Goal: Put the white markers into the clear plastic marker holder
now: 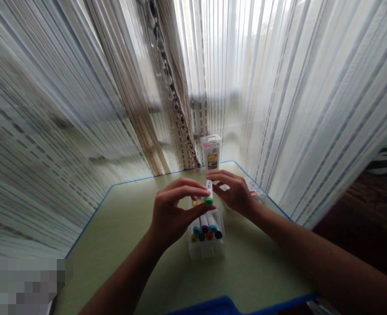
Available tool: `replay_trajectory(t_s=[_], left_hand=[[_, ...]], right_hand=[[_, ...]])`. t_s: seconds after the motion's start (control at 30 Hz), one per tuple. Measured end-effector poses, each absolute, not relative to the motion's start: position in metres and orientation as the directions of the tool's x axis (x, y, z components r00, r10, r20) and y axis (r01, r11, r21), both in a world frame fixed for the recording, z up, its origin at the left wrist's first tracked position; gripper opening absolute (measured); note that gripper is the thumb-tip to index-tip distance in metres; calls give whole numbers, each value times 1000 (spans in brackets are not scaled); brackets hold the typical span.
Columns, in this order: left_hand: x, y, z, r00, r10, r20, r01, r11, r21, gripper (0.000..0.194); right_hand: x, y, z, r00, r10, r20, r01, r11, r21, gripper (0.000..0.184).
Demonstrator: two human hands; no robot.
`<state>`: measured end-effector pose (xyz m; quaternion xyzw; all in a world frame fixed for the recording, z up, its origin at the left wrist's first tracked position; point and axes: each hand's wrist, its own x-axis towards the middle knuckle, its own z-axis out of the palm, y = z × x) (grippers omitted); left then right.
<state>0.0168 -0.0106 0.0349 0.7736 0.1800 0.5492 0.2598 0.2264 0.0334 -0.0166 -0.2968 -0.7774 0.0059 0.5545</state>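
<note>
My left hand (172,210) pinches a white marker (209,189) with a green end between its fingers and thumb, the green end towards me. My right hand (234,190) is closed around the far end of the same marker, its fingertips and thumb on either side. Just below the marker, a clear plastic box (207,251) stands on the table, holding several markers (205,228) with coloured ends: blue, purple, yellow, green, red and dark. Part of the box's far side is hidden behind the left hand and the held marker.
The pale green table (124,210) has a blue edge. At its back stands a lidded clear container (212,153) with a label. Another clear plastic case (255,190) lies behind my right wrist. String curtains (232,78) hang beyond the table.
</note>
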Motion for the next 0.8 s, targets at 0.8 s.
replay_trajectory(t_s=[0.8], left_hand=[[16, -17, 40, 389, 432, 814, 149, -901, 407, 33]], right_hand=[[228, 29, -11, -136, 488, 862, 423, 816, -395, 18]])
